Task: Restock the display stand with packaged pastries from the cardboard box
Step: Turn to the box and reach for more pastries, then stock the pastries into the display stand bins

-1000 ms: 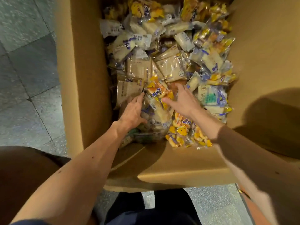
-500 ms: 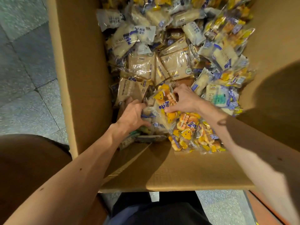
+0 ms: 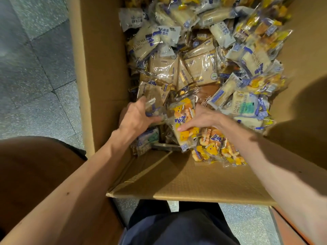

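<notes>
We log: right hand (image 3: 200, 119) grip pinching yellow pack (image 3: 182, 112), long axis toward us; left hand (image 3: 136, 117) grip curled on pale pack (image 3: 150, 103) just beside.

The cardboard box (image 3: 99, 85) is standing open. Packaged pastries (image 3: 230, 50) are lying in it in a loose heap, filling the middle and far part and leaving bare cardboard at the near end. Tan packets (image 3: 201, 69) are lying flat at the centre. White packets with blue print (image 3: 146, 43) are piling up at the far left. A yellow-and-orange packet (image 3: 184, 110) is lying at the near centre with the right hand (image 3: 203, 119) gripping it. The left hand (image 3: 136, 117) is gripping a clear packet (image 3: 152, 106) just to its left.
</notes>
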